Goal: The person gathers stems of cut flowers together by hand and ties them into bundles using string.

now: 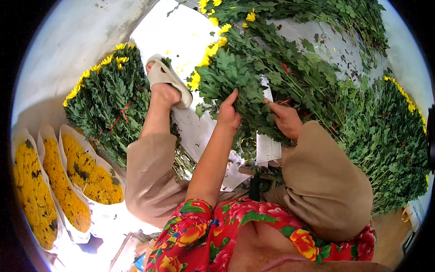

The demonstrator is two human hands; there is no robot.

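Between my knees is a leafy green bunch (pixel 231 75) with yellow flower heads (pixel 206 59) at its upper left edge. My left hand (pixel 229 113) is closed around the near left side of this bunch, thumb pointing up over the leaves. On the bunch's right side, my right hand (pixel 285 118) has its thumb and fingertips pressed together at the leaves and stems. Foliage hides part of the fingers of both hands.
Yellow-flowered bundles with red ties lie at the left (pixel 111 99), and more green bundles (pixel 385 145) lie at the right. Wrapped yellow flowers (pixel 90 172) stand at the lower left. My sandalled foot (pixel 170 84) rests beside white sheeting (pixel 158 27).
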